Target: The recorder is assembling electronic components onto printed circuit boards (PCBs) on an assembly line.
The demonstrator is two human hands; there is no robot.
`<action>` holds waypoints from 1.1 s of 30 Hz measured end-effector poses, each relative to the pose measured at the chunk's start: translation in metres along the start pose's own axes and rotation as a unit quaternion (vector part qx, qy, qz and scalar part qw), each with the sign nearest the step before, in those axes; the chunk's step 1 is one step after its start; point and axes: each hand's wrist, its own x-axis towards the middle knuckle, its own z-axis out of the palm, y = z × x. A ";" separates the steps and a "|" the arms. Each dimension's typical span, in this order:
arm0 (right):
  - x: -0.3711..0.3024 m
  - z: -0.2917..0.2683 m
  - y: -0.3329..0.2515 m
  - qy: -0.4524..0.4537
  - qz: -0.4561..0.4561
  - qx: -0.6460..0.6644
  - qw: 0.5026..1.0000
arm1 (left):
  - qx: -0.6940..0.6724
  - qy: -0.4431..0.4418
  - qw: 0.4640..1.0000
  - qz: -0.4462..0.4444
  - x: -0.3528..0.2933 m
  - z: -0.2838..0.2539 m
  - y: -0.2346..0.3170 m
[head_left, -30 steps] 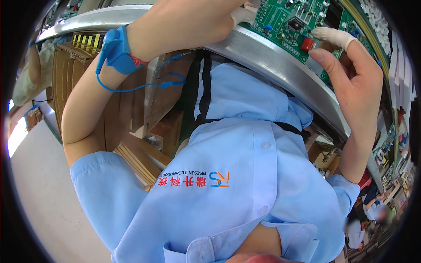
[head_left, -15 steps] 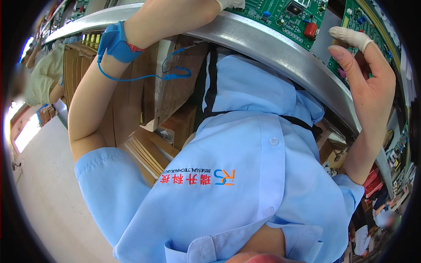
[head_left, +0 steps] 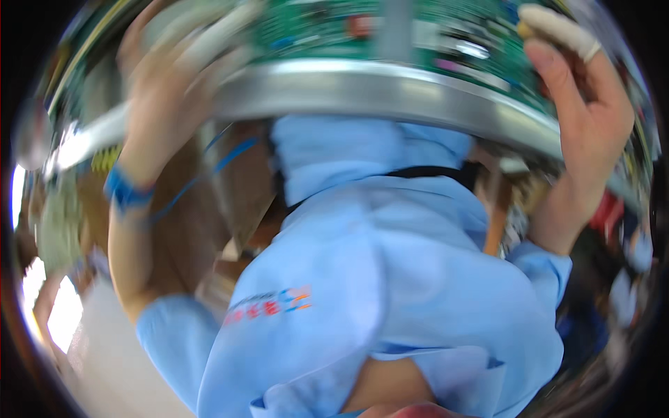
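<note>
The left hand (head_left: 164, 83) is in the upper left of the frame, blurred, its fingers loosely spread and angled up and rightward beside a circuit board; I cannot tell whether it holds anything. At least two pale finger covers (head_left: 221, 33) seem to show on it, though the blur makes the count unsure. The right hand (head_left: 596, 115) is in the upper right, thumb and index finger set narrowly apart, with one white finger cover (head_left: 561, 28) on the index finger. One small yellowish spot (head_left: 524, 31) shows between the two tips; whether it is a held piece or another fingertip, I cannot tell.

Two green circuit boards take up the top of the frame: the left board (head_left: 310, 24) at top centre, bearing one red component (head_left: 360, 26), and the right board (head_left: 516, 66) towards the upper right, with one pink part (head_left: 468, 72) near its lower edge. One grey strip (head_left: 396, 31) separates them, and one metal rail (head_left: 390, 87) curves below both.

One blue wristband (head_left: 129, 191) circles the left wrist, with one blue cord (head_left: 235, 155) by it. One light-blue shirt (head_left: 446, 285) fills the centre and lower frame, with one small emblem (head_left: 296, 298) left of centre.
</note>
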 end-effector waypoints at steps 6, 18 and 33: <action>-0.099 -0.181 0.110 0.322 0.159 -0.222 0.906 | -0.022 0.002 0.997 -0.080 -0.007 -0.021 -0.033; -0.366 -0.172 0.327 0.169 0.587 -0.360 0.705 | -0.070 -0.006 0.996 0.057 0.093 -0.024 -0.006; -0.142 -0.022 0.461 0.096 0.095 -0.177 0.975 | -0.118 0.051 0.992 -0.020 0.075 -0.020 0.026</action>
